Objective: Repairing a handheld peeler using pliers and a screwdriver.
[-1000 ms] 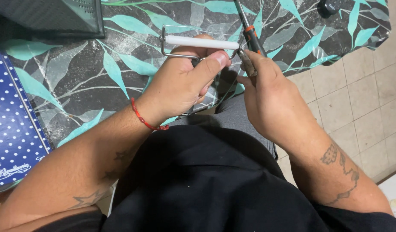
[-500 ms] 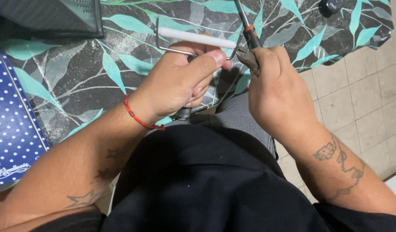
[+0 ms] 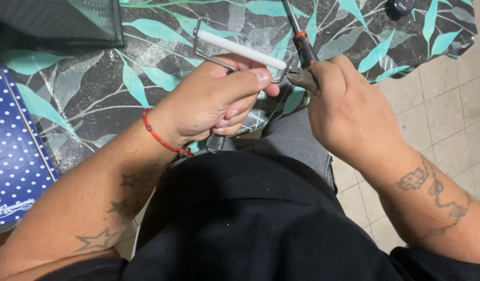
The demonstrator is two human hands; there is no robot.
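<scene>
Nearest the camera lie a black shirt (image 3: 240, 224) and grey trousers (image 3: 297, 140), with both forearms reaching away from them toward a table covered in a dark cloth printed with teal leaves (image 3: 94, 99). The left hand (image 3: 214, 101) is curled shut around the lower part of a wire frame (image 3: 208, 54), thumb stretched along the top toward the right. Just to the right, the right hand (image 3: 349, 109) is closed on a pair of pliers (image 3: 305, 80), whose tips meet the frame at its right end. That frame carries a white tube (image 3: 242, 49), lying just beyond the left hand's knuckles; its long axis runs from far left to nearer right, and its right end points at the pliers. The left hand is the nearer one to the tube. A screwdriver with an orange and black handle (image 3: 302, 39) lies beyond the pliers, pointing away. Farther left sit a dark mesh box (image 3: 57, 21) and a blue dotted box (image 3: 10, 156); tiled floor (image 3: 448, 119) shows at right.
</scene>
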